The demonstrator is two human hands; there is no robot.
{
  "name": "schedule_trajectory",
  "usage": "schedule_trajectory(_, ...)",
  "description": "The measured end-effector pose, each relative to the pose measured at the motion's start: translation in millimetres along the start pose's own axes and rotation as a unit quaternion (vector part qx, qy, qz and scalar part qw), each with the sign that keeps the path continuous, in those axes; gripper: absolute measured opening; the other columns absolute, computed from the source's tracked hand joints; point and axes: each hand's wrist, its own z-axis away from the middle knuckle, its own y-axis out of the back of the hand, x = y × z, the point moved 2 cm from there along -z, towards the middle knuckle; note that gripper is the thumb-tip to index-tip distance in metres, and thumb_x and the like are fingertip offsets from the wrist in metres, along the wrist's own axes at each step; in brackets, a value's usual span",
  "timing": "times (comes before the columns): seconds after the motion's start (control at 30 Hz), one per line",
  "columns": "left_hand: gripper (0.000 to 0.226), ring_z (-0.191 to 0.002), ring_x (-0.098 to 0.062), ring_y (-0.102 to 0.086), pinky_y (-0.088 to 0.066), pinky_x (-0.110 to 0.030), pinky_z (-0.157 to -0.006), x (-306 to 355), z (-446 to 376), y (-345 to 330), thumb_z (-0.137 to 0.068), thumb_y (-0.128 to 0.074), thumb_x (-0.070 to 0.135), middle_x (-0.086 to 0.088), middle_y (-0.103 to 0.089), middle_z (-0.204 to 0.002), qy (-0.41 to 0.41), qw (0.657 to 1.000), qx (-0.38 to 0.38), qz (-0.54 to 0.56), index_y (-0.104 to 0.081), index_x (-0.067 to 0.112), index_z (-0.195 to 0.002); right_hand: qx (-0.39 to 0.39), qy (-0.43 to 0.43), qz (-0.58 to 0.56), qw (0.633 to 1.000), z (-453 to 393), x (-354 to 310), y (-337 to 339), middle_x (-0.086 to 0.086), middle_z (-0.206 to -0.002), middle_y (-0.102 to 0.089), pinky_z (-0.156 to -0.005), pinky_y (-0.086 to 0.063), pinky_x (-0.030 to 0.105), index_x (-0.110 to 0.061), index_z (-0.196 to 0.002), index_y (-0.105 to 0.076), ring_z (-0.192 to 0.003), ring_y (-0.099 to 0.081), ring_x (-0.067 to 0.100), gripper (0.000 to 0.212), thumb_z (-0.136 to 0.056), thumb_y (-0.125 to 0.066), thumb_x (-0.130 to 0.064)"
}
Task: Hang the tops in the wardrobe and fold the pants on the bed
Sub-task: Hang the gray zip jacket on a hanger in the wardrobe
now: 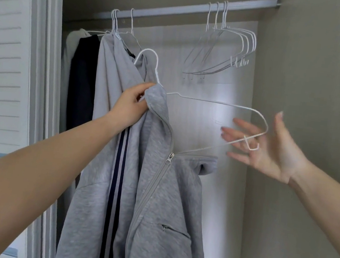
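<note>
A grey zip-up jacket (166, 215) with dark stripes down one side hangs from a white wire hanger (218, 102) held in front of the open wardrobe. My left hand (131, 106) grips the jacket's collar together with the hanger's neck. Only the left shoulder of the jacket sits on the hanger; its right arm is bare wire. My right hand (270, 148) is spread open at that bare right end, with the wire crossing in front of its fingers. The wardrobe rail (180, 11) runs above.
On the rail's left hang a grey top (108, 81), a dark garment (82, 82) and a pale one (69, 55). Several empty white hangers (225, 49) hang at the right. A louvred door (4, 53) stands left, the wardrobe's side wall (311, 82) right.
</note>
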Motion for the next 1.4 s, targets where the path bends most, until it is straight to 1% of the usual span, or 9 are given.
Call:
schedule_trajectory(0.23, 0.039, -0.093, 0.008, -0.060, -0.047, -0.016, -0.089, -17, 9, 10, -0.088, -0.052, -0.010, 0.007, -0.065, -0.106, 0.033, 0.999, 0.007, -0.007, -0.062, 0.017, -0.115, -0.046, 0.021, -0.069, 0.996, -17, 41, -9, 0.010, -0.138, -0.053, -0.105, -0.036, 0.048, -0.025, -0.139, -0.038, -0.127, -0.051, 0.023, 0.121, -0.034, -0.093, -0.051)
schedule_trajectory(0.33, 0.036, -0.095, 0.006, -0.061, -0.049, -0.017, -0.090, -22, 13, 15, -0.091, -0.052, -0.006, 0.007, -0.065, -0.109, 0.060, 0.998, 0.021, 0.001, -0.062, 0.015, -0.119, -0.051, 0.022, -0.117, 0.992, -25, 58, -12, 0.005, -0.140, -0.052, -0.105, -0.035, 0.043, -0.027, -0.132, -0.041, -0.128, -0.049, 0.018, 0.105, -0.042, -0.090, -0.049)
schedule_trajectory(0.4, 0.035, -0.098, 0.000, -0.061, -0.049, -0.020, -0.092, -24, 15, 17, -0.091, -0.051, -0.006, 0.000, -0.066, -0.112, 0.071, 0.997, 0.031, 0.007, -0.061, 0.010, -0.121, -0.024, -0.001, 0.033, 0.999, -33, 76, -21, 0.000, -0.147, -0.043, -0.100, -0.039, 0.024, -0.028, -0.140, -0.034, -0.127, -0.044, 0.007, 0.086, -0.066, -0.079, -0.035)
schedule_trajectory(0.47, 0.035, -0.104, -0.009, -0.061, -0.049, -0.024, -0.095, -23, 16, 15, -0.092, -0.051, -0.005, -0.006, -0.065, -0.117, 0.080, 0.996, 0.036, 0.013, -0.060, 0.007, -0.123, -0.055, 0.008, 0.354, 0.933, -43, 89, -36, -0.011, -0.148, -0.037, -0.090, -0.036, 0.003, -0.028, -0.146, -0.028, -0.121, -0.041, -0.011, 0.087, -0.073, -0.076, -0.031)
schedule_trajectory(0.57, 0.035, -0.110, -0.013, -0.060, -0.049, -0.026, -0.097, -24, 14, 10, -0.092, -0.051, -0.002, -0.005, -0.064, -0.120, 0.094, 0.995, 0.035, 0.021, -0.059, 0.010, -0.124, -0.123, 0.033, 0.488, 0.864, -61, 104, -59, -0.019, -0.128, -0.056, -0.093, -0.043, 0.012, -0.038, -0.128, -0.046, -0.112, -0.053, -0.009, 0.071, -0.068, -0.083, -0.034)
schedule_trajectory(0.7, 0.030, -0.103, -0.008, -0.063, -0.051, -0.024, -0.090, -32, 11, 15, -0.093, -0.053, 0.004, 0.003, -0.066, -0.112, 0.108, 0.992, 0.054, 0.034, -0.061, 0.022, -0.115, -0.155, -0.071, 0.443, 0.880, -66, 117, -68, -0.008, -0.068, -0.064, -0.053, -0.047, 0.020, -0.017, -0.079, -0.059, -0.059, -0.059, 0.008, 0.022, -0.074, -0.077, -0.026)
schedule_trajectory(0.97, 0.040, -0.100, 0.008, -0.060, -0.047, -0.012, -0.085, -64, 32, 44, -0.092, -0.056, 0.008, 0.027, -0.065, -0.103, 0.107, 0.993, 0.046, -0.028, -0.059, 0.046, -0.104, -0.162, -0.096, 0.274, 0.943, -57, 93, -47, -0.002, -0.096, -0.072, -0.074, -0.054, 0.026, -0.021, -0.096, -0.068, -0.090, -0.067, 0.012, 0.027, -0.072, -0.057, -0.013)
schedule_trajectory(1.17, 0.040, -0.101, 0.024, -0.051, -0.036, 0.004, -0.082, -78, 51, 44, -0.096, -0.052, 0.015, 0.044, -0.059, -0.101, 0.094, 0.992, 0.003, -0.084, -0.056, 0.052, -0.111, -0.060, 0.111, 0.711, 0.692, -52, 53, -17, -0.019, -0.070, -0.054, -0.059, -0.035, 0.009, -0.034, -0.076, -0.048, -0.069, -0.051, 0.004, 0.022, -0.078, -0.070, -0.033)
schedule_trajectory(1.4, 0.042, -0.101, 0.029, -0.046, -0.032, 0.007, -0.082, -95, 68, 40, -0.097, -0.051, 0.024, 0.052, -0.052, -0.104, 0.061, 0.985, -0.026, -0.161, -0.050, 0.062, -0.116, 0.062, 0.181, 0.660, 0.726, -50, 29, 0, 0.001, -0.079, -0.068, -0.071, -0.040, 0.014, -0.030, -0.109, -0.039, -0.079, -0.056, 0.016, 0.054, -0.073, -0.079, -0.025)
